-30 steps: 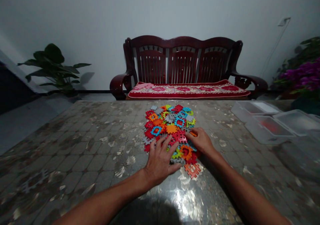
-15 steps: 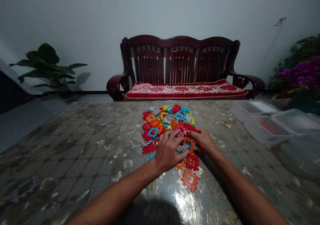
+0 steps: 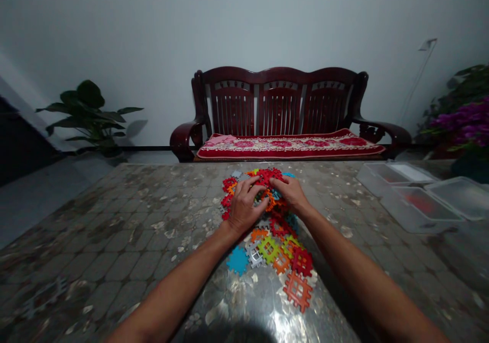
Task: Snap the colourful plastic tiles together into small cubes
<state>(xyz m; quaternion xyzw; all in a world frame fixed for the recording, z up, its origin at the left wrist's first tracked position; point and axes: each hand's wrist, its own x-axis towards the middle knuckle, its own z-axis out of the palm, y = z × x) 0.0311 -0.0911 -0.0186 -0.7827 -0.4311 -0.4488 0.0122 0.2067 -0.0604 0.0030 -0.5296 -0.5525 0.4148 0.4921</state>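
Two hands in our head view: left hand (image 3: 246, 209) and right hand (image 3: 293, 190) have shifted to the far part of the interlocking-piece pile (image 3: 280, 227) on the table (image 3: 126, 231). Blue piece (image 3: 237, 260) now shows at the near end; we judge near pieces easier to single out. Left fingers bent, palm down; right fingers curled at red pieces (image 3: 270, 174). We can't tell whether either grips.
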